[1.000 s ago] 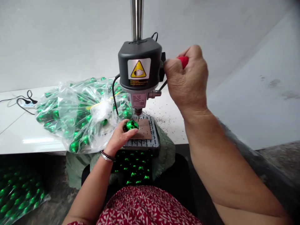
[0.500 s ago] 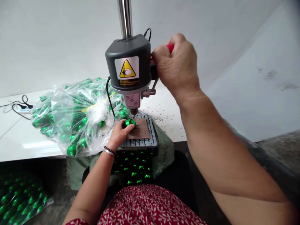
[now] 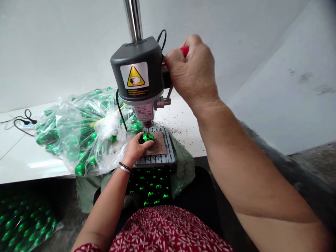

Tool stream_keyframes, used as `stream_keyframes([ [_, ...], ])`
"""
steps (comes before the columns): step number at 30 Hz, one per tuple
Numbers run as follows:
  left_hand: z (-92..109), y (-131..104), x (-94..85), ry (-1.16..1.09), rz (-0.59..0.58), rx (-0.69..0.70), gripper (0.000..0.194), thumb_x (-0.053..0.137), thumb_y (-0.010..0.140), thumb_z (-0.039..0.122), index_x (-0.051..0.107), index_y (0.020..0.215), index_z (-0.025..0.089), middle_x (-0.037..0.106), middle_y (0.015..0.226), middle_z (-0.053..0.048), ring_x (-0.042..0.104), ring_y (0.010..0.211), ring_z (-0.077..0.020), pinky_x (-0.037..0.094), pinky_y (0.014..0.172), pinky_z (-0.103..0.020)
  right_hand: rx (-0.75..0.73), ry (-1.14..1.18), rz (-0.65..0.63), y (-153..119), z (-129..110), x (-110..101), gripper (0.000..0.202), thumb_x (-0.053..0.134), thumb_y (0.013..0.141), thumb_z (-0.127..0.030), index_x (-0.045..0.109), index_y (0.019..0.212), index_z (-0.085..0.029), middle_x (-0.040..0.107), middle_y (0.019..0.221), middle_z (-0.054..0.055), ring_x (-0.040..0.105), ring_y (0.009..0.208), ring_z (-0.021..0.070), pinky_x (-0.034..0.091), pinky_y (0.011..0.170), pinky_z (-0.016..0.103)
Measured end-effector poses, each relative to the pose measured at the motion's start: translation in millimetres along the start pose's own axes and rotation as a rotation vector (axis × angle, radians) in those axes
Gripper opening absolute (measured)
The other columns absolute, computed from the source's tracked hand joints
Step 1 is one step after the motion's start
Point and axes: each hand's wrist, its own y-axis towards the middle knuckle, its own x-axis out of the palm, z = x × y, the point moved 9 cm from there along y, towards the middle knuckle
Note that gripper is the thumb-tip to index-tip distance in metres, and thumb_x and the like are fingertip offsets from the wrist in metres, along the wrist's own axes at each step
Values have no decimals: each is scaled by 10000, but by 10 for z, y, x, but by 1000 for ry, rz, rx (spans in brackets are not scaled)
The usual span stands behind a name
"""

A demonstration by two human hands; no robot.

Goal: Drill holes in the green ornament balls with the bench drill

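Note:
Fingers and thumb of my left hand (image 3: 135, 147) are closed round a shiny green ball (image 3: 147, 137), which rests on a brown board (image 3: 160, 146) on the grey base plate (image 3: 170, 154) of a drill press. The thin drill bit (image 3: 148, 130) points straight down at the top of the ball; whether it has entered the ball is too small to tell. Up at the right of the dark grey drill head (image 3: 136, 71), my right hand (image 3: 193, 68) is wrapped round the lever's red handle (image 3: 185, 51).
A clear plastic bag (image 3: 69, 122) of green balls lies on the white table (image 3: 47, 166), left of the press. Dark shavings dot the table at the right. More green balls (image 3: 149, 185) sit below the base, and another bag (image 3: 26, 220) is at the lower left.
The green ball in my left hand has moved slightly right and is now under the drill bit. My right hand stays on the handle. The drill head appears a little further left in view.

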Motion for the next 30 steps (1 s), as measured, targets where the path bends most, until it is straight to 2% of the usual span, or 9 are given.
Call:
stream_keyframes([
  [3, 112, -24, 38, 211, 10, 71, 543, 729, 767, 423, 637, 1262, 219, 734, 1134, -102, 661, 1060, -304, 471, 946, -406, -7, 5, 3, -2, -4, -5, 313, 493, 914, -247, 283, 690, -187, 310, 632, -69, 236, 621, 52, 224, 658, 243],
  [5, 154, -30, 60, 269, 25, 107, 577, 736, 769, 419, 620, 1299, 221, 701, 1238, -121, 631, 1150, -330, 448, 995, -430, -1, 3, 4, -5, -2, -7, 315, 498, 913, -244, 283, 690, -187, 313, 632, -71, 241, 620, 49, 223, 663, 241],
  [13, 73, -31, 127, 114, -14, 101, 576, 728, 780, 408, 611, 1311, 220, 733, 1164, -99, 672, 1057, -288, 495, 917, -371, -15, 50, 30, -97, -5, -52, 290, 514, 894, -232, 304, 699, -191, 331, 618, -63, 249, 612, 55, 251, 672, 241],
  [21, 31, -36, 131, 46, 32, 102, 586, 762, 734, 389, 640, 1285, 229, 743, 1111, -73, 660, 1018, -282, 503, 919, -380, -234, 131, 164, -591, 49, -208, 143, 514, 823, -267, 394, 797, -194, 420, 701, -48, 354, 635, 45, 350, 657, 215],
  [25, 69, -58, 131, 78, 22, 113, 577, 744, 752, 382, 632, 1294, 219, 743, 1086, -73, 660, 971, -272, 507, 897, -375, -247, 75, 212, -811, 136, -230, 118, 490, 803, -267, 395, 764, -209, 407, 647, -51, 353, 579, 53, 371, 609, 221],
  [30, 83, -72, 126, 102, 25, 112, 545, 740, 758, 388, 638, 1272, 234, 745, 1073, -59, 659, 974, -268, 508, 886, -360, -266, 5, 237, -951, 212, -227, 118, 513, 803, -273, 411, 767, -227, 417, 648, -41, 383, 573, 70, 377, 585, 241],
])
